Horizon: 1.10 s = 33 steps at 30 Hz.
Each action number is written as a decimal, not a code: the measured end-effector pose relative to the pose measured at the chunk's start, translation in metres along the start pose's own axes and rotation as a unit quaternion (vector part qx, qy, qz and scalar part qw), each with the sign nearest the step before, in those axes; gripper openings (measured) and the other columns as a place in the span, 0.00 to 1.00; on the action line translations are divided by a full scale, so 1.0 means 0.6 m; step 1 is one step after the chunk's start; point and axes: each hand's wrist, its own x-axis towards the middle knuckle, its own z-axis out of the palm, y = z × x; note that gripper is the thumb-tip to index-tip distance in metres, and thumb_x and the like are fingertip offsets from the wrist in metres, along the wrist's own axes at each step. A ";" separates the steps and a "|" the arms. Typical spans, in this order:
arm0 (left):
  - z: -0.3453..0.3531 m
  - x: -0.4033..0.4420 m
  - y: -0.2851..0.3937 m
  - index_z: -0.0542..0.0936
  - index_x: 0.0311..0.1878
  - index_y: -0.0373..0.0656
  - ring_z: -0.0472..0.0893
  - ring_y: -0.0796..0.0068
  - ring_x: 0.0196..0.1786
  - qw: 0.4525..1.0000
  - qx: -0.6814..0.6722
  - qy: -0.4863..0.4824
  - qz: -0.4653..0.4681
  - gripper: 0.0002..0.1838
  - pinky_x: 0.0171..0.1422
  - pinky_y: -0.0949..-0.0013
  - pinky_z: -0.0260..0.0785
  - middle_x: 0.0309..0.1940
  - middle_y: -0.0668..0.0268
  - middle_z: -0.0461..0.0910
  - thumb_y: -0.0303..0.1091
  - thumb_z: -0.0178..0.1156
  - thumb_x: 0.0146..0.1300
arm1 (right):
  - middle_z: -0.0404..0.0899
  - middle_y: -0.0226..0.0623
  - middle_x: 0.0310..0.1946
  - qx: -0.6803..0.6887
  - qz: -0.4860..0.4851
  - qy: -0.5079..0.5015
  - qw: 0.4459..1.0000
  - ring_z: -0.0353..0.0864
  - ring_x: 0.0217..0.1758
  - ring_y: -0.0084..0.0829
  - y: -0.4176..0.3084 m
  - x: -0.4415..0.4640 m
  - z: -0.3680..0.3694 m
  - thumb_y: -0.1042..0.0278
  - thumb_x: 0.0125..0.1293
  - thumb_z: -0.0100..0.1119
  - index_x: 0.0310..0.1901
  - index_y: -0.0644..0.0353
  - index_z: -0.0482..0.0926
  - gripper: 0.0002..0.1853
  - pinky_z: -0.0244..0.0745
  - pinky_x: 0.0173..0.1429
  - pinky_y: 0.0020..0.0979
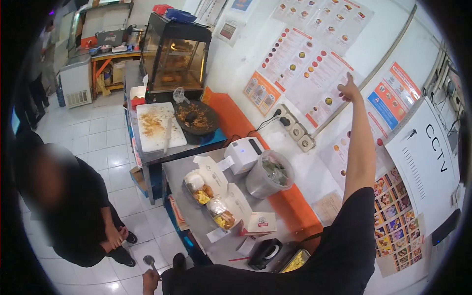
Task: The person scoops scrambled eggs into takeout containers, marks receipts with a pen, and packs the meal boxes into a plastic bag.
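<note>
One finger of the right hand (pixel 349 91) is extended, best kept steady, toward the menu (pixel 324 81) beyond it; others are curled. A spoon (pixel 151 262) is gripped by the left hand (pixel 150 281).

"CCTV" (pixel 436 147) — on white board (pixel 426 183)

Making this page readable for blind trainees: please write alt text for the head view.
The wearer's right hand points toward printed menu sheets on a white wall; the left hand holds a metal spoon. Below, two open food boxes sit on a table, and another person stands at left.
</note>
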 end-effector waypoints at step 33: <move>0.011 0.038 -0.303 0.82 0.25 0.40 0.86 0.62 0.26 0.950 0.310 -0.018 0.011 0.13 0.35 0.58 0.81 0.21 0.58 0.84 0.39 0.72 0.47 | 0.86 0.52 0.41 -0.079 -0.075 -0.253 0.961 0.86 0.27 0.36 -0.063 -0.200 0.169 0.67 0.63 0.65 0.81 0.47 0.34 0.54 0.81 0.33 0.39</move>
